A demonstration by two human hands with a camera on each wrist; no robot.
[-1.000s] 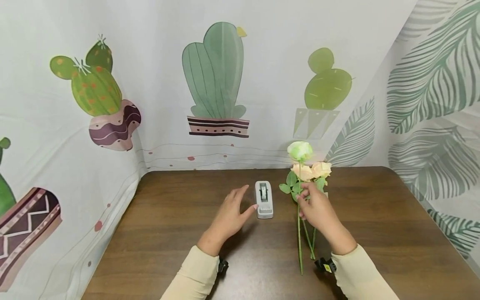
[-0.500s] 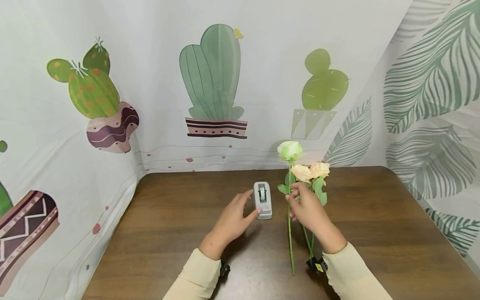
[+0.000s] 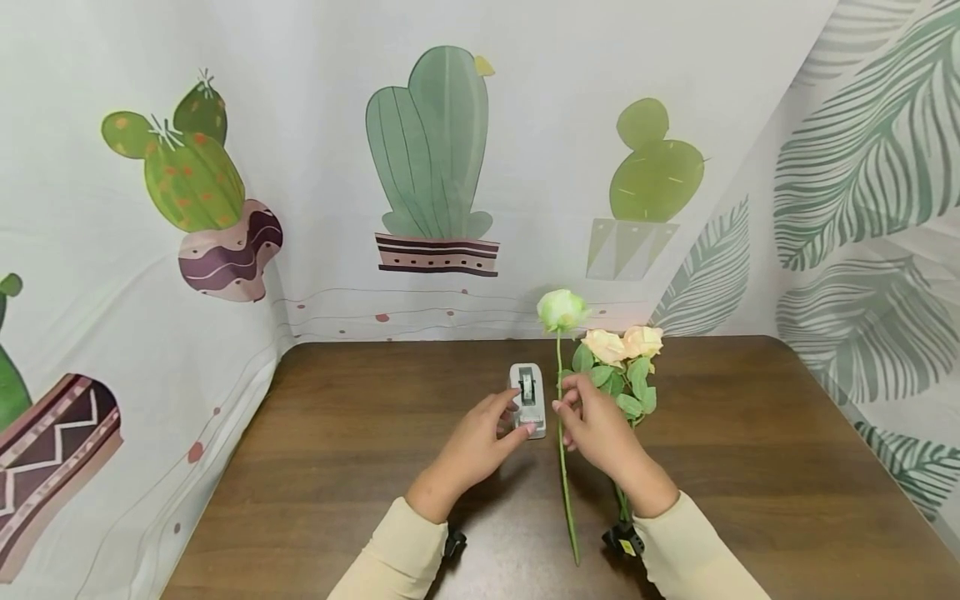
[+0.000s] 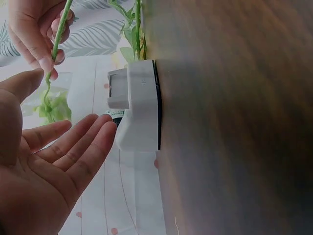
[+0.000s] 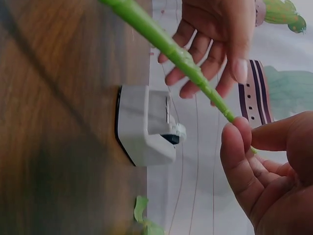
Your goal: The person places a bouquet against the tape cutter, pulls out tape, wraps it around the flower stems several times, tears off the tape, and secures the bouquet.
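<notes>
Between thumb and fingertips my right hand (image 3: 600, 429) pinches the green stem (image 5: 156, 36) of a single artificial flower with a pale green-white bloom (image 3: 561, 310). The flower is held above the table, its bloom pointing away from me. My left hand (image 3: 476, 442), fingers extended and spread, hovers beside a white tape dispenser (image 3: 537, 400). In the left wrist view the palm of that hand (image 4: 44, 181) holds nothing, and its fingertips come close to the dispenser (image 4: 142, 112); whether they touch it is unclear.
Peach flowers (image 3: 604, 346) with green leaves (image 3: 637, 375) lie on the brown wooden table (image 3: 337, 467), to the right behind my right hand, which partly hides their stems. A white cloth (image 3: 547, 167) printed with cacti hangs along the table's back edge.
The right hand has carried the pale green flower leftward, away from the peach flowers and closer to the tape dispenser. My left hand has shifted slightly right, toward the dispenser and the stem.
</notes>
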